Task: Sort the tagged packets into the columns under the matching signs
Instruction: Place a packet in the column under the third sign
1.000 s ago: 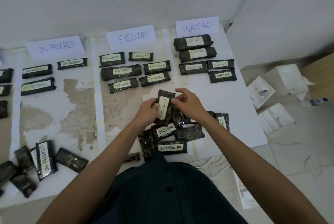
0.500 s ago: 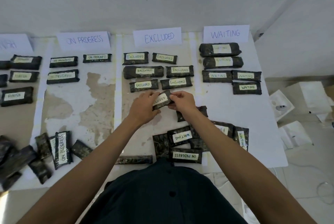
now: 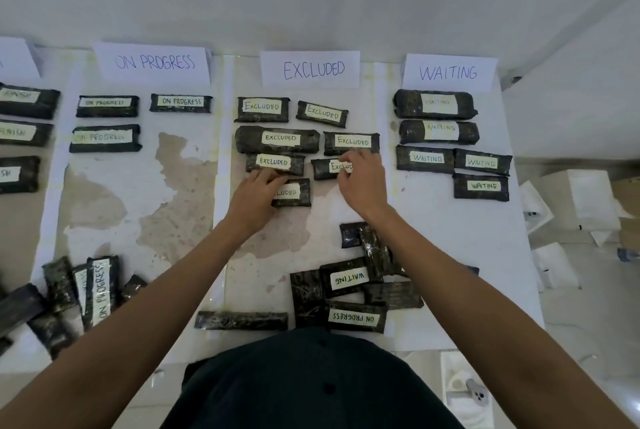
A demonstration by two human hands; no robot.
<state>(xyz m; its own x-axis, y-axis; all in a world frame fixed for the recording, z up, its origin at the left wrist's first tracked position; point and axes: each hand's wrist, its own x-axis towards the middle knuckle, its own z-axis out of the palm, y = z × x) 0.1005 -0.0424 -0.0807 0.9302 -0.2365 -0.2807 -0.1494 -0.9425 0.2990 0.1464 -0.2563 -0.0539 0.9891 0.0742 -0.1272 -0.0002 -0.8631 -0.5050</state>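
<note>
Head view: EXCLUDED packet lies partly under left fingers (pressed together).

Both arms reach forward, left hand palm down, fingers flat; right hand palm down, fingers loosely curled.

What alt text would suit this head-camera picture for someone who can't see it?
A person's left hand touches a packet tagged EXCLUDED and the right hand a second packet, both under the EXCLUDED sign on a white table. Columns under the ON PROGRESS sign and WAITING sign flank it; a pile lies nearer the person.
</note>
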